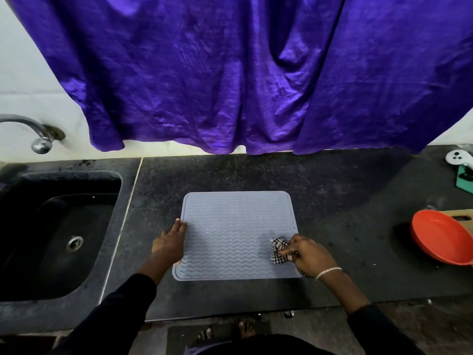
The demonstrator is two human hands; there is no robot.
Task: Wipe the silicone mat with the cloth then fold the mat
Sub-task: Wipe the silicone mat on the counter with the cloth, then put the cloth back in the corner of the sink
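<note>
From the head camera, the grey silicone mat [238, 234] is lying flat and unfolded on the dark countertop [332, 190], its wavy ribbed face turned up, near the front edge of the counter and just right of the sink [51, 226]. You are resting your left hand [170, 243] on the mat's left edge, fingers stretched out straight and lying flat, with nothing gripped in them. You are bunching the checked cloth [279, 249] in your right hand [308, 254], fingers curled round it, and pressing it against the mat near the lower right corner. Part of the cloth is sticking out to the left of your fingertips, and a small end is showing below your wrist, beside the bracelet [327, 272]. A red bowl [440, 237] is sitting well apart at the right end of the counter. A purple curtain [230, 73] is hanging over the wall behind, and a metal tap [38, 134] is sticking out above the sink.
</note>
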